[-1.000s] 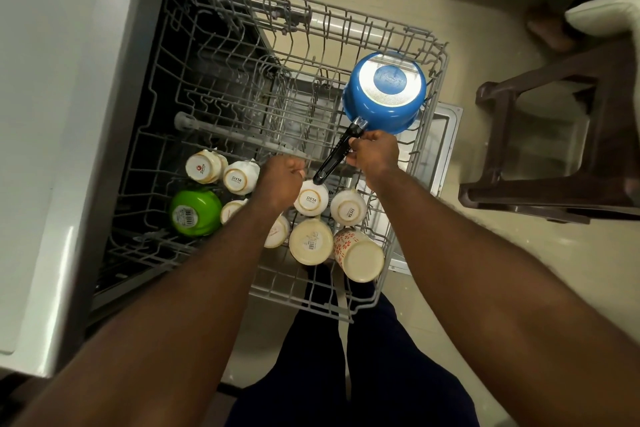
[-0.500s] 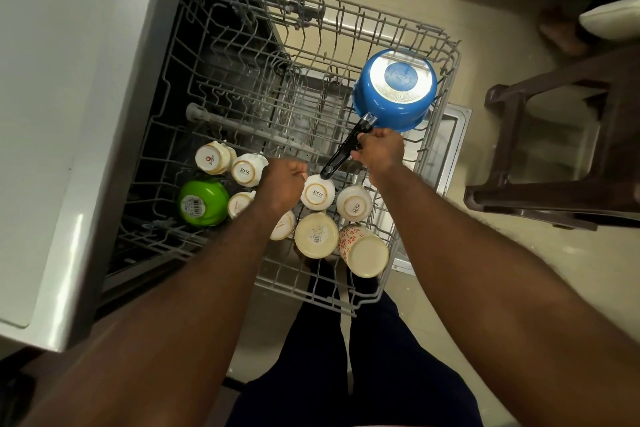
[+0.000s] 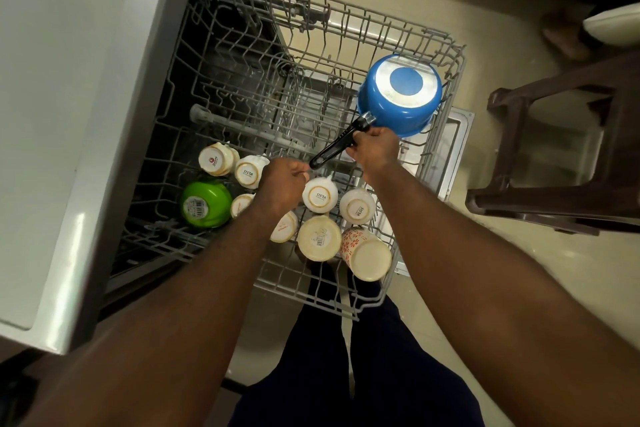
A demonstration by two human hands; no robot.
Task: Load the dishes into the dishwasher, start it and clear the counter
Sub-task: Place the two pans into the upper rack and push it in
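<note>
The grey wire dishwasher rack is pulled out over the floor. A blue saucepan lies upside down in its back right corner. My right hand grips the pan's black handle close to the pot. My left hand hovers with curled fingers over the cups, just beside the handle's tip; what it holds, if anything, is hidden. Several white cups stand upside down at the front of the rack, with a green bowl to their left and a red-flowered cup at the right.
The dishwasher's pale top and side fill the left. The open door lies under the rack. A dark brown chair stands on the tiled floor to the right. My legs are below the rack's front edge.
The view has shifted slightly. Both hands and the blue saucepan keep nearly the same places on the rack.
</note>
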